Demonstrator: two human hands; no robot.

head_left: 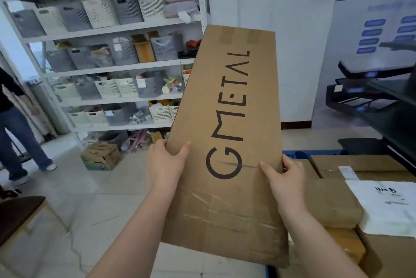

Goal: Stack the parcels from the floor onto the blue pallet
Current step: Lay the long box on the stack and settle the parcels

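Observation:
A long flat cardboard parcel [227, 106] printed "GMETAL" is held up in the air in front of me, its far end tilted up toward the shelves. My left hand [165, 165] grips its left edge, thumb on top. My right hand [282, 178] grips its right edge. To the right lies the blue pallet [292, 155], of which only a strip shows, loaded with several brown parcels [333, 203] and a white bagged parcel [387, 208] on top of them. The held parcel's near end overlaps the stack's left side.
A white shelving unit [117, 61] full of baskets stands at the back left. A worn cardboard box [101, 156] sits on the tiled floor below it. Someone's legs [20, 142] are at the far left. A black tiered rack [378, 93] stands at the right.

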